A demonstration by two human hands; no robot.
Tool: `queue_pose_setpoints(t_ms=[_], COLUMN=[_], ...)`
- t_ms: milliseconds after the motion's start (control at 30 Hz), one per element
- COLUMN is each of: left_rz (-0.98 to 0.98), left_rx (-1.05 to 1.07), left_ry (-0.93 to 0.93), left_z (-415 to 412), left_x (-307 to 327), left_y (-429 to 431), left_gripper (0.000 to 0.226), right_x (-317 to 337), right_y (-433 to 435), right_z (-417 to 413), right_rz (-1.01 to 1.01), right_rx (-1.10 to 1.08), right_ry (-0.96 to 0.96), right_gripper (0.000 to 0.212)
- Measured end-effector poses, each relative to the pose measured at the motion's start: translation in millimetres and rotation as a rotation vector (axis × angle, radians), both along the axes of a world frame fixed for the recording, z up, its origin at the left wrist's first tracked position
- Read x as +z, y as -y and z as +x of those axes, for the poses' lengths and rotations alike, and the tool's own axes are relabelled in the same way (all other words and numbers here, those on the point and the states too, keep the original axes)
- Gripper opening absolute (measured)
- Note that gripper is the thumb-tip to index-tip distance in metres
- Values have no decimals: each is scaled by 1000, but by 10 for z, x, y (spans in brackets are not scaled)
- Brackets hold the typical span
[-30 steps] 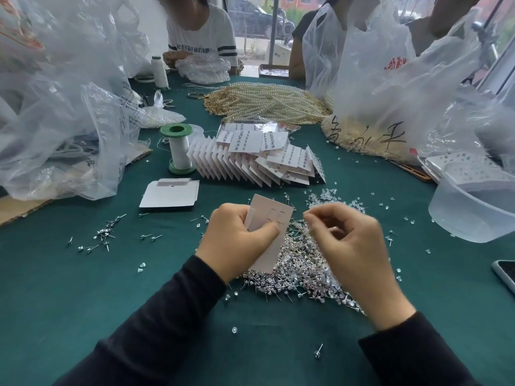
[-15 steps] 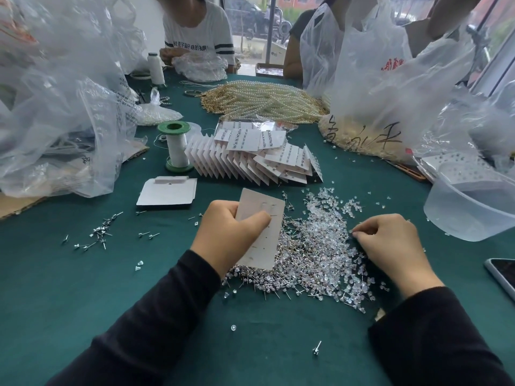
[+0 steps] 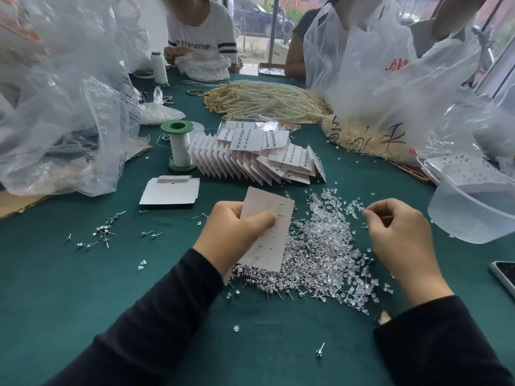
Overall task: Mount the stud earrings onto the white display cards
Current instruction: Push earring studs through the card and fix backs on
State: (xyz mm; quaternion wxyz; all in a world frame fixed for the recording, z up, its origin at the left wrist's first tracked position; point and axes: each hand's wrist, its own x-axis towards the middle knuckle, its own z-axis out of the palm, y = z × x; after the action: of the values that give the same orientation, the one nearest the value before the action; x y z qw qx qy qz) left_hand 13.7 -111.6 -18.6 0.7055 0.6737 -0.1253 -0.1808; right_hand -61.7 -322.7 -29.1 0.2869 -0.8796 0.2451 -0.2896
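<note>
Left hand (image 3: 237, 232) is gripping one white card (image 3: 269, 238), thumb pressing across its face, fingers curled behind. I'm seeing the card held up off the table (image 3: 83, 302), tilted, its lower edge hanging over the stud pile (image 3: 301, 271). One thin pin (image 3: 280, 215) is sticking out of the card just beside the thumb tip; a couple of clear bumps are sitting near the card's top edge.

Right hand (image 3: 398, 238) is hovering over the clear backs (image 3: 331, 218), fingers curled, thumb and forefinger tips pressing together. Can't tell if anything is between them, too small.

Blank cards (image 3: 170, 190) are lying flat, left of the held card. Filled cards (image 3: 256, 154) are fanning out in a row behind, next to a green spool (image 3: 179, 146). Loose studs (image 3: 103, 232) are scattering far left. Plastic tub (image 3: 473, 213) is sitting just right of the right hand, phone (image 3: 505, 277) at the right edge.
</note>
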Motion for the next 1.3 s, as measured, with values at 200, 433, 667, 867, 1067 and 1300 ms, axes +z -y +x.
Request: queue_pose_setpoints(t_ms=[200,433,667,867,1067,1300], left_rz=[26,74,90,118,192,236], left_rx=[17,9,44,56,87,91], left_ry=[-13,22,51,92,182,281], left_z=[9,-23,-9,-21,-24,-61], left_x=[-31,-48,-78,-96,-105,-77], left_y=[17,58,61,84,81,77], left_gripper=[19,29,19,22,29,37], right_x=[94,60,-5,-12,-16,-46], right_y=[-200,-772,-852,-867,-846,-859], right_z=[-16,-14,2,17,22,39], right_rz=[503,382,397,421,446,416], right_rx=[227,492,485,484,503,490], right_ry=[245,411,435,430,412,409], right_gripper=[12,36,43,42,41,42])
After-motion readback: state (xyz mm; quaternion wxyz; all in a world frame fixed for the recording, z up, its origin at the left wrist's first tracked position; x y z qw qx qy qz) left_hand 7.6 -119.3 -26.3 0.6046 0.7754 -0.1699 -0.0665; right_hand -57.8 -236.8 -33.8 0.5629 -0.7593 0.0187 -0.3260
